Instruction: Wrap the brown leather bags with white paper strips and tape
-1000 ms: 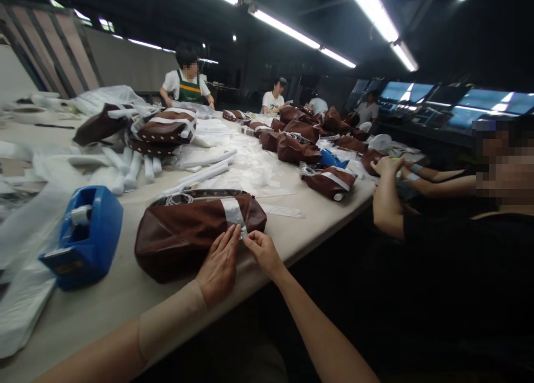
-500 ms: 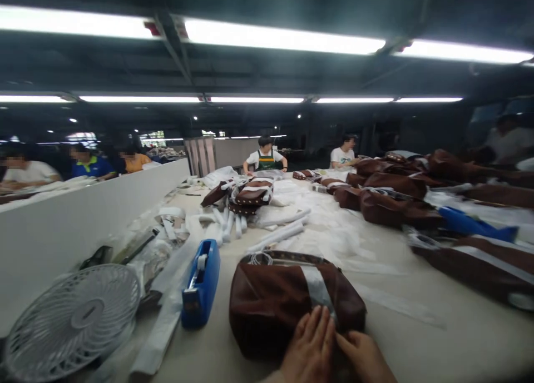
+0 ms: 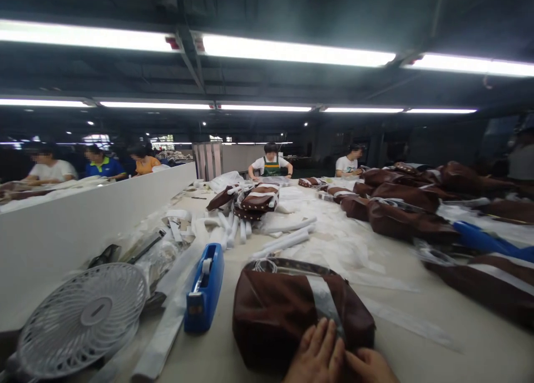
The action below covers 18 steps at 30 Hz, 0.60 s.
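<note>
Along the near edge of the long counter (image 3: 479, 338), a brown leather bag (image 3: 271, 322) sits under both hands. The left hand (image 3: 317, 354) lies flat on its front, fingers spread, at the lower end of a grey tape band (image 3: 324, 302). The right hand (image 3: 370, 367) rests against the bag's lower edge, partly curled; whether it pinches anything, I cannot tell. Just left of the bag stands a blue tape dispenser (image 3: 204, 297), with a white desk fan (image 3: 81, 319) further left and more brown bags (image 3: 411, 219) along the far right.
</note>
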Tool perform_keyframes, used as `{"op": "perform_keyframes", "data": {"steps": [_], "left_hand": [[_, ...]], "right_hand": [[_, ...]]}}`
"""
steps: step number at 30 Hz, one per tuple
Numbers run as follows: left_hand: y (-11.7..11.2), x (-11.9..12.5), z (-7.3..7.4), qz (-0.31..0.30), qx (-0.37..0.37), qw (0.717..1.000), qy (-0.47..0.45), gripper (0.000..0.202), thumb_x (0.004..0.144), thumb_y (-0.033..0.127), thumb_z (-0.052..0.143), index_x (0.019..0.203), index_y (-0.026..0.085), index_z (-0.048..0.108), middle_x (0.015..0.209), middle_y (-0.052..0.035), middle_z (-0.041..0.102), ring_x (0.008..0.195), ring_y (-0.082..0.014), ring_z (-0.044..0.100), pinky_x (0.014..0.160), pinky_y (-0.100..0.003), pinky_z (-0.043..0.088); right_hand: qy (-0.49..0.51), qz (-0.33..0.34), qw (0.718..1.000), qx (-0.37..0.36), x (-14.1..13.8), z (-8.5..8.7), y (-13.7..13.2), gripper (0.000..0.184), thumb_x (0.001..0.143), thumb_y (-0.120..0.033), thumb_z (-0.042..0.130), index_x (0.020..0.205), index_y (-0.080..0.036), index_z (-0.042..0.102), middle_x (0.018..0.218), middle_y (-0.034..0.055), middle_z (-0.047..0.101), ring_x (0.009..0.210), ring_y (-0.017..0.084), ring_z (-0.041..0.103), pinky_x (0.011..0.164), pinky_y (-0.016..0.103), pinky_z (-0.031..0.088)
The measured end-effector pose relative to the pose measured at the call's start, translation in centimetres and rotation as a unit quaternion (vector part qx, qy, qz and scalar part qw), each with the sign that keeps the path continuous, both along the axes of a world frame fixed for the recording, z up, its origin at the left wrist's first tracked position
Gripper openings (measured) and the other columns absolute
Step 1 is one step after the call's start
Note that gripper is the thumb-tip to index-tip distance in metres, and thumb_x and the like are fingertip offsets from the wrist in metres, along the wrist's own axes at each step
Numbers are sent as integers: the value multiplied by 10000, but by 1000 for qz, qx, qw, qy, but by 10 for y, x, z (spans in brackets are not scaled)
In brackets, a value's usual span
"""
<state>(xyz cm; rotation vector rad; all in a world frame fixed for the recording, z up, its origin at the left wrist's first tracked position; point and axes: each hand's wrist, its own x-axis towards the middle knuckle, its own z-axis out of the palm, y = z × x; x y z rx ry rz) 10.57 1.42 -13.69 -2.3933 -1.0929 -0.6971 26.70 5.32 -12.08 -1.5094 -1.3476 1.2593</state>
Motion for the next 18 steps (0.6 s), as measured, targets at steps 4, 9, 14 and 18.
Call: {"op": "perform_keyframes", "data": {"steps": [4, 9, 14, 18], "left_hand": [[-20, -4, 16, 8, -58, 998, -3, 605, 966, 291, 378, 1506, 81, 207, 1568, -138, 146, 1458, -284, 159, 1147, -399, 297], [-29, -6, 24, 12, -106, 994, 2, 652, 870, 133, 404, 1500, 99, 240, 1583, -124, 125, 1471, -260, 98, 1171, -392, 234], [-32, -6, 27, 15, -100, 995, 9, 703, 782, 33, 376, 1478, 97, 298, 1573, -114, 197, 1466, -243, 140, 1165, -397, 252], [-33, -6, 29, 19, -99, 995, 8, 695, 768, 36, 390, 1458, 91, 339, 1564, -126, 227, 1458, -251, 177, 1159, -409, 270]], "right_hand": [[11, 34, 997, -71, -7, 32, -20, 459, 587, -374, 706, 471, -206, 295, 422, -64, 287, 391, 36, 231, 408, 213, 149], [69, 48, 983, -161, 1, 55, -39, 336, 809, -352, 596, 622, -202, 360, 422, -102, 268, 338, 29, 162, 350, 173, 77], [125, 90, 966, -207, 13, 63, -46, 242, 880, -347, 563, 742, -151, 526, 402, -108, 275, 332, 20, 125, 332, 136, 48], [169, 117, 946, -251, 18, 66, -45, 257, 922, -358, 510, 893, -115, 589, 412, -102, 319, 326, 23, 143, 318, 120, 87]]}}
